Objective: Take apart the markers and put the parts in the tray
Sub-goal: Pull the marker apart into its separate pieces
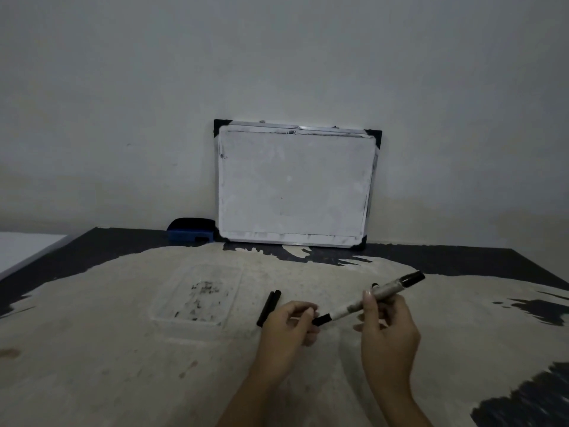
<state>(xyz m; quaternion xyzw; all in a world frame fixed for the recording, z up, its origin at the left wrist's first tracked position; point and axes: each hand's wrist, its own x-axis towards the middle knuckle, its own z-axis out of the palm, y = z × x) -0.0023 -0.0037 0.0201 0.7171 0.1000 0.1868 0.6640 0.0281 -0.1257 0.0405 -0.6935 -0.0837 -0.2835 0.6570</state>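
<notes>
Now my right hand [386, 322] grips the light, stiff marker [369, 298] mid-barrel while my left hand [291, 326] pinches its near black cap, likely slippery, right of the tray [163, 303].

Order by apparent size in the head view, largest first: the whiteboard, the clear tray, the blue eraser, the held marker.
1. whiteboard
2. clear tray
3. and 4. unsure: held marker looks longer, blue eraser bulkier but farther and partly hidden.
</notes>
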